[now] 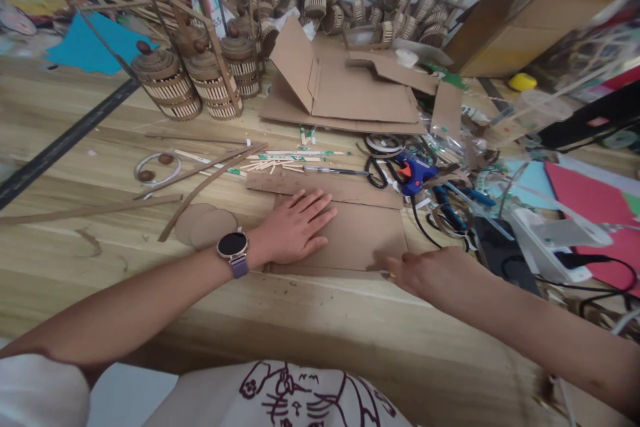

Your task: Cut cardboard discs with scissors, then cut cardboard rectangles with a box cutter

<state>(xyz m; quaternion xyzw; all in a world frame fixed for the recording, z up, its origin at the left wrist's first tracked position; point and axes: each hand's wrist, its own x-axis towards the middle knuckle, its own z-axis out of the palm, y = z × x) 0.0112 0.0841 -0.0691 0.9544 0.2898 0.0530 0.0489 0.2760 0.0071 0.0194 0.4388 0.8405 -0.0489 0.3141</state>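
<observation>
My left hand (300,227) lies flat with fingers spread on a brown cardboard sheet (363,237), pressing near its left half. At the sheet's lower right corner, my right hand (420,270) is closed in a pinch. A small pale tip shows at its fingers, but what they grip is too hidden to name. Across the sheet's far edge lies a narrow cardboard strip (365,195). Two overlapping cardboard discs (215,228) rest left of the sheet, partly behind my left wrist.
Beyond the strip lie a pen (335,171) and thin wooden sticks (273,165). A blue glue gun (417,173) sits among clutter on the right. Cardboard lanterns (160,80) stand at the back left; a folded cardboard box (350,90) lies behind.
</observation>
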